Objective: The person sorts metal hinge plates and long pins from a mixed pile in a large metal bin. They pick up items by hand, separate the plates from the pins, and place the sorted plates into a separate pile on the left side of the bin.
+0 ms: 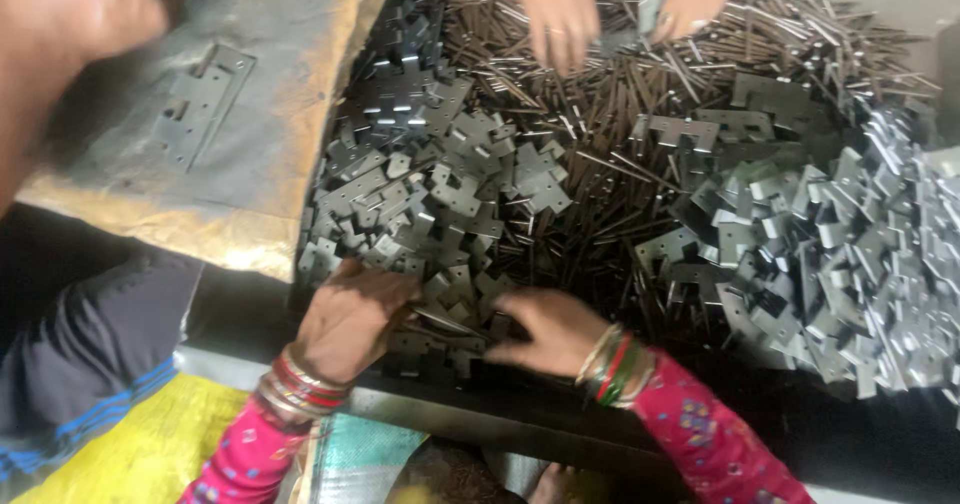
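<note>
1. Desk (560, 419): dark top, near edge runs below both wrists; heaped w/ metal parts almost edge to edge.
2. Sacking sheet (300, 94) over the desk's far-left corner, one flat hinge plate (205, 104) lying on it, apart from the heaps.
3. Bright bent brackets (850, 254): big pile at the right edge, shinier than the rest.
4. Dark hinge leaves (430, 184): pile left of centre, running down to the near edge.
5. Thin steel pins (620, 94): loose spread across the far side, some mixed into both piles.
6. Co-worker's hands (560, 14) at the far edge, picking among the pins.
7. Left hand (350, 319): at the near edge, fingers curled down into the hinge leaves; blurry, can't tell if it grips one.
8. Right hand (545, 329): just beside it, fingers pinched toward the same leaves; grip unclear too.
9. Risks, my read: stamped edges + pin tips could cut bare fingers; bangles may snag; leaves near the edge could slide off if the pile is raked.
</note>
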